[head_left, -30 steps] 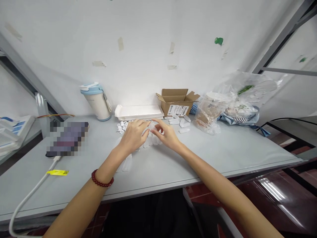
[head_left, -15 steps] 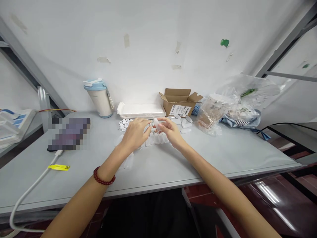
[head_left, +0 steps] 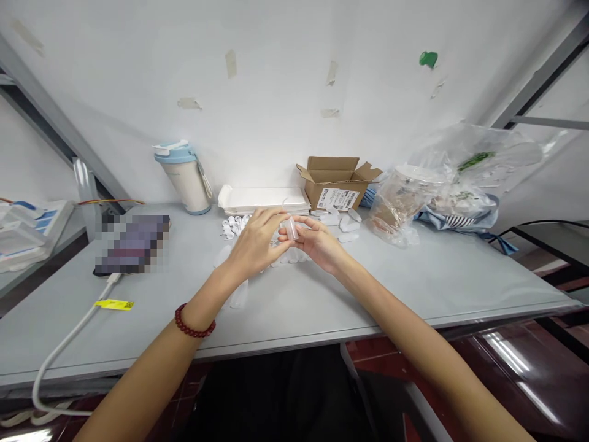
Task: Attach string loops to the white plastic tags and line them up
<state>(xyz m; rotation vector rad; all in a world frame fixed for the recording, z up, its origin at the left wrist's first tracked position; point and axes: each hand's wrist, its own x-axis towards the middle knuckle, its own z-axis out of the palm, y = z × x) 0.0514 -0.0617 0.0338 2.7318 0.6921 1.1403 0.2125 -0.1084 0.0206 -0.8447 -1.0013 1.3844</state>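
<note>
A small translucent plastic bottle [head_left: 291, 229] is tilted between my two hands above the table. My right hand [head_left: 317, 244] is closed on it, thumb and fingers around its side. The fingers of my left hand [head_left: 258, 240] bend over the bottle's upper end, with the thumb near its lower end; a thin white strip sticks up there. Below the hands several similar translucent bottles [head_left: 289, 256] lie in a row, partly hidden. White caps [head_left: 234, 226] are heaped just beyond my left hand. More translucent pieces [head_left: 348, 227] lie to the right, before the cardboard box.
An open cardboard box [head_left: 338, 187] and white trays [head_left: 262, 200] stand by the wall. At left are a tumbler [head_left: 184, 181] and a phone [head_left: 133, 244] on a white cable [head_left: 59, 350]. Bagged items [head_left: 398, 205] sit at right. A translucent piece [head_left: 239, 294] lies near my left wrist.
The bottle has turned to a more upright tilt in my right hand and shows more clearly. My left fingers have come closer around it. The camera view has shifted slightly.
</note>
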